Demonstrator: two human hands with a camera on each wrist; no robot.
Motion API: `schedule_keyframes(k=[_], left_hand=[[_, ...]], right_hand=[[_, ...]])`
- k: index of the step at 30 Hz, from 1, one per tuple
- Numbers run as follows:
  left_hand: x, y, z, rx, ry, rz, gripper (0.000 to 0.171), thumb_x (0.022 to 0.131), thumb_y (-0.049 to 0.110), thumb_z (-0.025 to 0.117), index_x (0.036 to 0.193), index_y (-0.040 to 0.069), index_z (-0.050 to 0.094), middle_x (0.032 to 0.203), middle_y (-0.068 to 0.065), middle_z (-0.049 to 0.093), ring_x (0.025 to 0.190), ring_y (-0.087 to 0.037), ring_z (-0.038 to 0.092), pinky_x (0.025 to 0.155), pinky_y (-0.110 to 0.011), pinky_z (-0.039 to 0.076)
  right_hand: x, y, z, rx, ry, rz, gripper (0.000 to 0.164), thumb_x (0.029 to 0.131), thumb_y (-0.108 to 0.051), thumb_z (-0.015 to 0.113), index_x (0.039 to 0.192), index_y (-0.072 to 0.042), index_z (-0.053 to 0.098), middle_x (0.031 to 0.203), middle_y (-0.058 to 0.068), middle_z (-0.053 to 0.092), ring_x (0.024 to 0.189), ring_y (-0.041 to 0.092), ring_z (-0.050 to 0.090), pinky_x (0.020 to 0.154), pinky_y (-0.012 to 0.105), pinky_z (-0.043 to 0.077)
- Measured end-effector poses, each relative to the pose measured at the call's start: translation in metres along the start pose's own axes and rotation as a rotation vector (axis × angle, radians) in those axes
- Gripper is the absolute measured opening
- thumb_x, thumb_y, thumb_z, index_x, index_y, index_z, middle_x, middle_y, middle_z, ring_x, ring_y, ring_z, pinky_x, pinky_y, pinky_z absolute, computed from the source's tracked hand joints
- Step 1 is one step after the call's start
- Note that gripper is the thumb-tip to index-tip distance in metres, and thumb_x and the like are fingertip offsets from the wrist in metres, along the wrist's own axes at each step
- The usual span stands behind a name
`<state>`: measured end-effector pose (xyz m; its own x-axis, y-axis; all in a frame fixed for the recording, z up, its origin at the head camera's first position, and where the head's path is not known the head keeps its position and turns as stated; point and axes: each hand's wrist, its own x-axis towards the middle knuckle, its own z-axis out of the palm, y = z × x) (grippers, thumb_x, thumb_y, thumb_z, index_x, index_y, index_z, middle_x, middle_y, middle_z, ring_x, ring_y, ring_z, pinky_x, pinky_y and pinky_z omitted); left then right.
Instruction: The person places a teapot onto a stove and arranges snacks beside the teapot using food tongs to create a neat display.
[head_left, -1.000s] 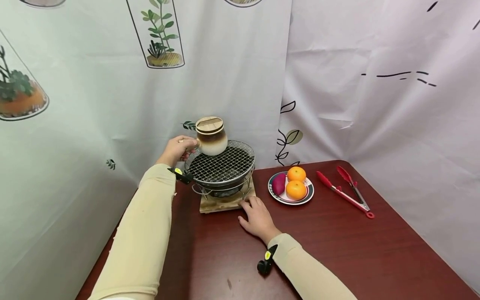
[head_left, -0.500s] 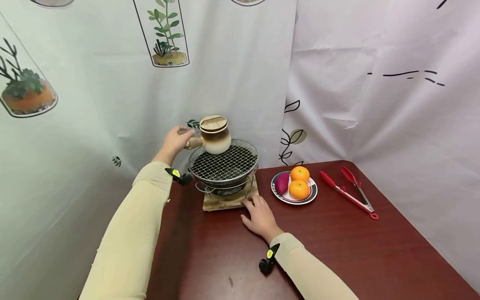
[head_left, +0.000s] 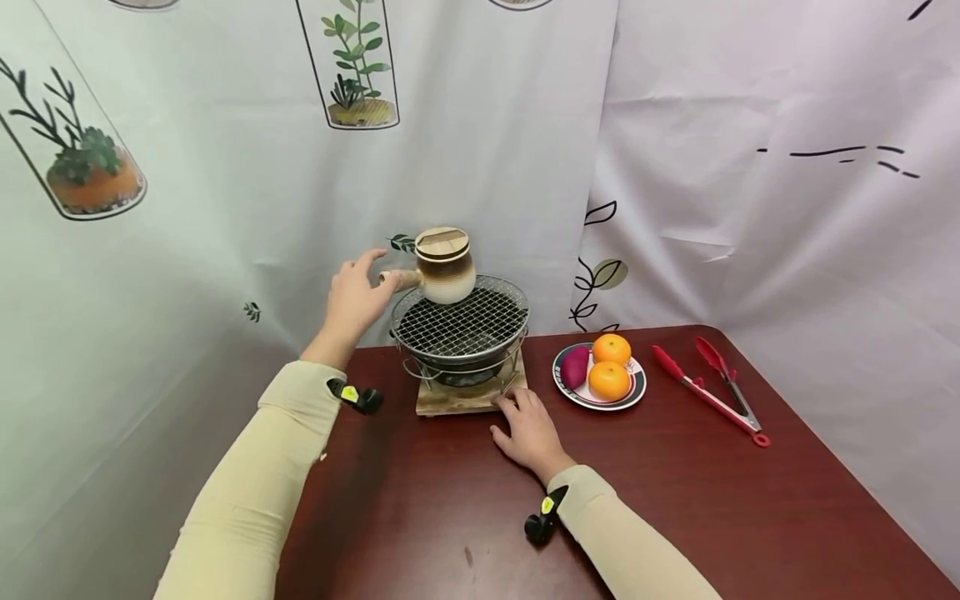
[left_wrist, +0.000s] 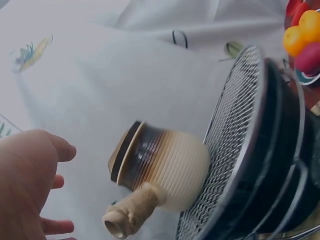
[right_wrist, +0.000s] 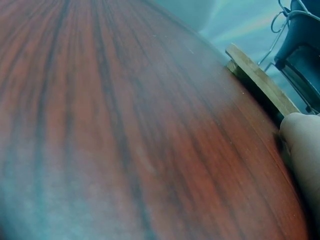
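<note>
A brown-and-cream ribbed teapot [head_left: 447, 279] with a flat wooden lid [head_left: 442, 242] stands on the wire mesh [head_left: 480, 329] of a round grill, at its back left. Its stubby side handle [left_wrist: 131, 212] points left, toward my left hand [head_left: 354, 296]. That hand is apart from the handle in the left wrist view, fingers spread and holding nothing. My right hand [head_left: 532, 433] rests at the front right corner of the wooden board [head_left: 457, 400] under the grill, fingertips at its edge. In the right wrist view only part of the right hand [right_wrist: 302, 145] shows, beside the board.
Right of the grill, a plate [head_left: 636, 385] carries two oranges [head_left: 610, 381] and a purple sweet potato [head_left: 575, 367]. Red-tipped tongs [head_left: 720, 400] lie farther right on the dark red table [head_left: 675, 500]. A printed white curtain [head_left: 510, 167] hangs close behind and at left.
My left hand has let go of the teapot's handle and drawn back to the left, its fingers opening. The teapot stays on the mesh. My right hand keeps its place at the board.
</note>
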<state>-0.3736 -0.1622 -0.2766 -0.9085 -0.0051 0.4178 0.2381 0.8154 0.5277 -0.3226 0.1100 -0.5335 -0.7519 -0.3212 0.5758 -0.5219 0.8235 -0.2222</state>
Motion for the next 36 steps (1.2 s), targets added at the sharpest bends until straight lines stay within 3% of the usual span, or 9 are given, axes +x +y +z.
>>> schedule_keyframes(k=[3,8,16,22,29,36], left_hand=[[-0.016,0.003,0.002,0.017,0.045,0.043,0.061,0.098,0.048,0.054,0.154,0.023,0.045,0.150,-0.025,0.041,0.134,-0.051,0.039,0.106,-0.067,0.031],[-0.041,0.005,0.007,0.044,0.042,0.095,0.067,0.099,0.053,0.055,0.157,0.023,0.040,0.159,-0.024,0.031,0.140,-0.054,0.032,0.111,-0.070,0.024],[-0.080,0.000,0.015,0.049,0.030,0.090,0.074,0.096,0.063,0.053,0.158,0.027,0.037,0.164,-0.021,0.024,0.145,-0.053,0.024,0.112,-0.072,0.018],[-0.107,-0.003,0.025,-0.011,0.153,0.101,0.063,0.097,0.055,0.060,0.152,0.026,0.049,0.157,-0.017,0.038,0.140,-0.050,0.034,0.108,-0.071,0.026],[-0.130,-0.017,0.055,-0.016,0.244,0.131,0.052,0.095,0.043,0.067,0.142,0.021,0.060,0.143,-0.016,0.052,0.128,-0.049,0.045,0.102,-0.068,0.034],[-0.142,-0.031,0.085,-0.022,0.260,0.136,0.046,0.094,0.038,0.069,0.136,0.020,0.064,0.138,-0.016,0.056,0.124,-0.048,0.049,0.098,-0.066,0.039]], right_hand=[[0.000,0.001,0.000,0.000,-0.002,0.004,0.043,0.086,-0.033,0.075,0.124,-0.014,0.068,0.123,0.011,0.055,0.120,0.031,0.051,0.106,0.046,0.041],[0.001,0.001,0.001,0.007,-0.016,0.015,0.043,0.087,-0.032,0.075,0.125,-0.015,0.067,0.124,0.010,0.054,0.121,0.031,0.051,0.106,0.047,0.041],[0.000,0.002,0.002,0.023,-0.003,0.004,0.042,0.086,-0.032,0.075,0.124,-0.015,0.068,0.122,0.011,0.055,0.119,0.031,0.051,0.104,0.047,0.042],[0.000,0.004,0.003,0.026,-0.030,0.012,0.044,0.087,-0.033,0.074,0.127,-0.015,0.067,0.124,0.011,0.054,0.121,0.031,0.050,0.105,0.047,0.042],[0.000,0.004,0.002,0.040,-0.016,0.006,0.044,0.087,-0.032,0.074,0.126,-0.014,0.067,0.123,0.011,0.054,0.119,0.031,0.051,0.104,0.047,0.042],[0.000,0.003,0.002,0.039,-0.026,0.010,0.044,0.087,-0.032,0.073,0.127,-0.015,0.067,0.124,0.011,0.054,0.119,0.031,0.051,0.104,0.048,0.042]])
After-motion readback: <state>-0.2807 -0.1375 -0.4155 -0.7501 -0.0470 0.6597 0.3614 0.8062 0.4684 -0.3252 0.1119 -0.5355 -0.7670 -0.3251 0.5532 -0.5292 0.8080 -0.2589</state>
